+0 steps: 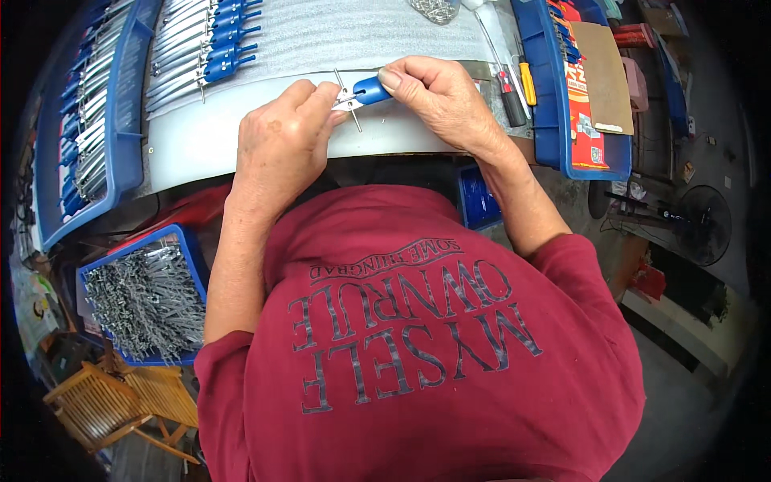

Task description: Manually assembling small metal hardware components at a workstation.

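Observation:
Over the near edge of the white worktop, both hands hold one metal part with a blue end (370, 91) and a thin rod crossing it. My left hand (285, 128) closes its fingers on the metal side; part of the piece is hidden behind them. The blue end is pinched between thumb and fingers of my right hand (442, 100). Similar blue-ended metal pieces (221, 63) lie in a row on the white foam sheet (337, 40), beyond my left hand. To the right of my right hand are a red-and-black screwdriver (511, 98) and a yellow-handled one (528, 83).
A blue tray (128, 136) of similar pieces stands at the left. Another blue bin (554, 136) at the right holds cardboard and a red package. A clear bag of small metal parts (434, 9) lies at the back. Lower left are a blue crate of metal parts (144, 297) and a wooden chair (96, 406).

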Demonstrator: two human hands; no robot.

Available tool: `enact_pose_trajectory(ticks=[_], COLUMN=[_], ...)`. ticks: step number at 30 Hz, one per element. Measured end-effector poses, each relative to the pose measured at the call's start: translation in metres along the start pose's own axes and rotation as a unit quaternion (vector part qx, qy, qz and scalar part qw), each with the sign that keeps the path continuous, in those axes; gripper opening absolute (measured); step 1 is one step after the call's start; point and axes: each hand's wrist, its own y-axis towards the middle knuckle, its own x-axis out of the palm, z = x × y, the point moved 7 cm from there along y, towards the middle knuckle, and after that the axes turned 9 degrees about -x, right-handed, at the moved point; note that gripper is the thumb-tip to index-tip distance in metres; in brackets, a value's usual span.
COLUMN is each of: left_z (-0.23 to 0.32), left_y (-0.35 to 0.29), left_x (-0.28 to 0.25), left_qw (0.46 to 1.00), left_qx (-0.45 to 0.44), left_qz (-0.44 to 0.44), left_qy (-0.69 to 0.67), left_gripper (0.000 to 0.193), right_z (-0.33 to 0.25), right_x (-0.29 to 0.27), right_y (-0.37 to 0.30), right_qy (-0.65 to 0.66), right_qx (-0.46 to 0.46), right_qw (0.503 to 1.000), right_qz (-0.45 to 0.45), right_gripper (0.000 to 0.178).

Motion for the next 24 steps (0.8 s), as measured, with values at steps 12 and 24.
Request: enact_pose_trajectory(ticks=[12,24], left_z=[0.016,0.008], left_y=[0.003,-0.001], left_x=[-0.014,-0.01], left_qw=[0.998,0.998], left_qx=[0.032,0.028], left_qz=[0.005,-0.029], left_qy=[0.06,-0.037], left_gripper=[0.021,0.021], right_z=[-0.01,-0.006], right_x=[-0.005,-0.001], right_y=[-0.001,-0.007], right_qy=[0.112,0.087], right_qx=[-0.038,-0.013], right_qw=[0.993,0.996], right_qz=[0.006,-0.011], right_gripper=[0.018,0.017])
